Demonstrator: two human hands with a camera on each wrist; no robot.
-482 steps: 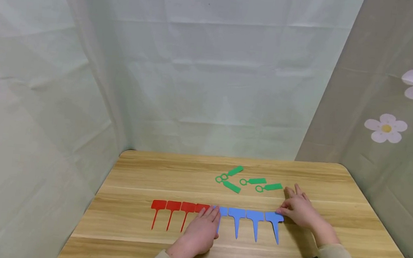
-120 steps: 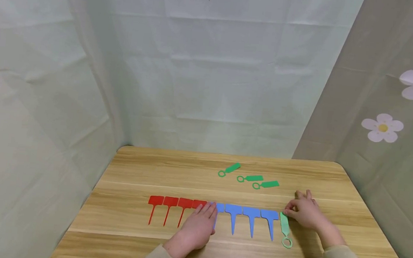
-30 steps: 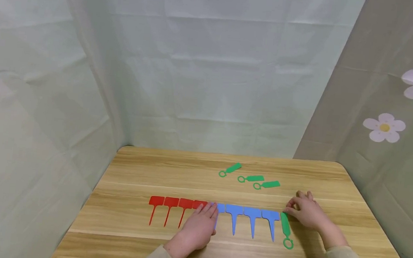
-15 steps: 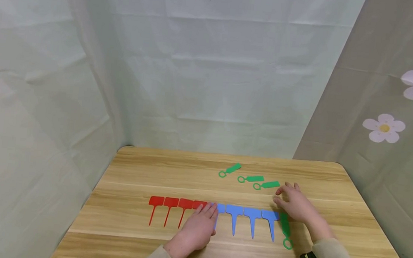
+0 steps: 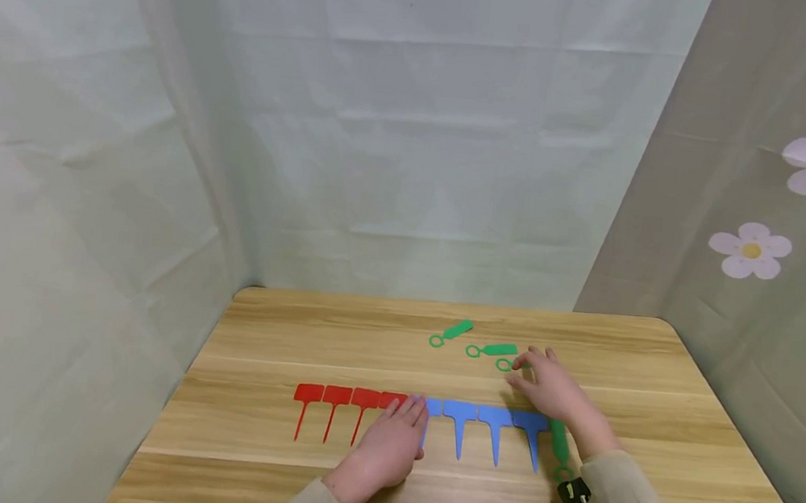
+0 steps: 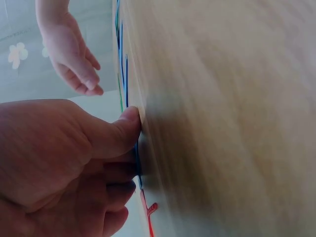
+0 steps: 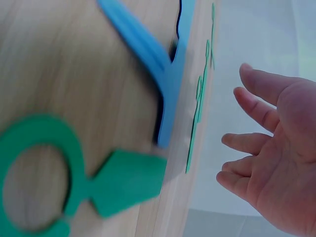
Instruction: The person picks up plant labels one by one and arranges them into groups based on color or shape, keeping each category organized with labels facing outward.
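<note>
Red T-shaped plant labels (image 5: 308, 392) and blue T-shaped plant labels (image 5: 460, 411) lie in one row, heads side by side. My left hand (image 5: 387, 448) rests with extended fingers where the reds meet the blues, partly covering both. At the row's right end lies a green ring tag (image 5: 559, 438), its ring end partly behind the right wrist's camera. My right hand (image 5: 553, 391) hovers with spread fingers over another green ring tag (image 5: 504, 365), hiding most of its strip. The right wrist view shows nothing between those fingers (image 7: 247, 143).
Two more green ring tags, one at the back (image 5: 457, 330) and one nearer (image 5: 499, 349), lie loose behind the row. The wooden table (image 5: 278, 337) is bounded by a pale cloth backdrop (image 5: 411, 163) at the back and sides.
Since the oldest frame, one green tag has come from the loose group to the row's right end. My right hand has just left it, moving left and back to the loose tags. My left hand stays put.
</note>
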